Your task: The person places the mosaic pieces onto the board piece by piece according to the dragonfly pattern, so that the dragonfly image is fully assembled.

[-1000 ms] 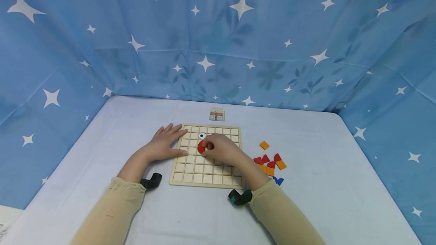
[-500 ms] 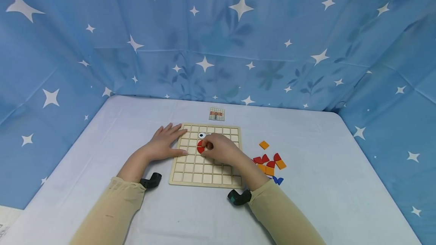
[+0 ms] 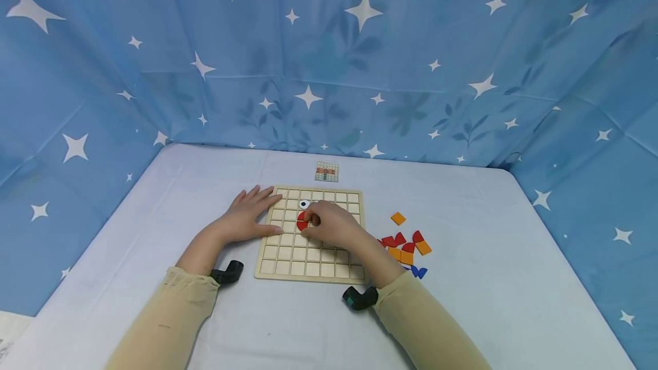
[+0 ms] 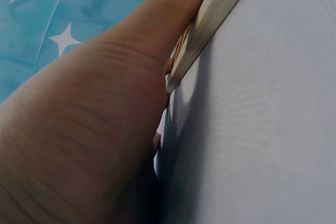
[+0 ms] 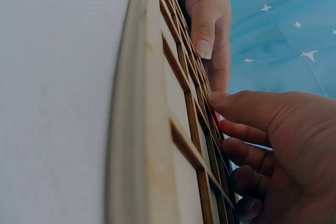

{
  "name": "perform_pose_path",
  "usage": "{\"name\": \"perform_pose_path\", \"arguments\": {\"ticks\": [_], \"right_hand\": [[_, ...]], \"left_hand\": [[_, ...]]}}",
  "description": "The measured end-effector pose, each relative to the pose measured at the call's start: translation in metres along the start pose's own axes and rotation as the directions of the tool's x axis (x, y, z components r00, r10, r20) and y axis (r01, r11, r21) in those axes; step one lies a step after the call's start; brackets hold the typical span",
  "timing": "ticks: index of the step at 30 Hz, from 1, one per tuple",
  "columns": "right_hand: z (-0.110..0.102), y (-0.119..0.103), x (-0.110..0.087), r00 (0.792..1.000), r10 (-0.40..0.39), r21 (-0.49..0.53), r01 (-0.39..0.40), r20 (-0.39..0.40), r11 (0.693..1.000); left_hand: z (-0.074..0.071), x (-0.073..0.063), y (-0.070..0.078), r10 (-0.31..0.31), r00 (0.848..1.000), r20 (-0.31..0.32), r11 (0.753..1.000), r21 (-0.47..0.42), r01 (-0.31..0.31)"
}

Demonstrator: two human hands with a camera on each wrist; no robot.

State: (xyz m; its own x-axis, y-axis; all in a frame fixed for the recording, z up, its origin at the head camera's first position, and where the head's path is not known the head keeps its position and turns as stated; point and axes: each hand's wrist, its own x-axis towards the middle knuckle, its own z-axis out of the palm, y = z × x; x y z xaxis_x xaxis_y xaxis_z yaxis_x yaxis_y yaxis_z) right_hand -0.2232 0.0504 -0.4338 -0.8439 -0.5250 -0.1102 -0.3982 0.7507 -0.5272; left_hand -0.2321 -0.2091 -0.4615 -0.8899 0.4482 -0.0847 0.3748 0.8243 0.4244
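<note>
Left hand (image 3: pixel 248 218) is lying left of frame centre, grip splayed wide, holding nothing, fingertips resting on the grid board (image 3: pixel 298 269); right hand (image 3: pixel 334 225) is curling, grip nearly closed, thumb and forefinger pinching at red pieces (image 3: pixel 301 222) sitting just below-left of frame centre

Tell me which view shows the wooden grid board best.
The head view: it shows most of the wooden grid board from above. The left wrist view catches mainly an edge; the right wrist, steeply slanted frame and cells.
</note>
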Motion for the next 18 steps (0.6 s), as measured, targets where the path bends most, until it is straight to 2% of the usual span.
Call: {"name": "perform_pose_path", "arguments": {"ticks": [6,18], "right_hand": [[0.0004,-0.0019,-0.0005,1.0,0.018,-0.021,-0.018,-0.004,1.0],[0.0016,-0.0008,-0.0019,1.0,-0.003,-0.024,0.002,-0.016,1.0]], "left_hand": [[0.0008,-0.0002,-0.0004,0.002,1.0,-0.002,1.0,0.002,-0.002],[0.0022,-0.001,0.0005,0.007,1.0,-0.007,1.0,0.009,-0.007]]}}
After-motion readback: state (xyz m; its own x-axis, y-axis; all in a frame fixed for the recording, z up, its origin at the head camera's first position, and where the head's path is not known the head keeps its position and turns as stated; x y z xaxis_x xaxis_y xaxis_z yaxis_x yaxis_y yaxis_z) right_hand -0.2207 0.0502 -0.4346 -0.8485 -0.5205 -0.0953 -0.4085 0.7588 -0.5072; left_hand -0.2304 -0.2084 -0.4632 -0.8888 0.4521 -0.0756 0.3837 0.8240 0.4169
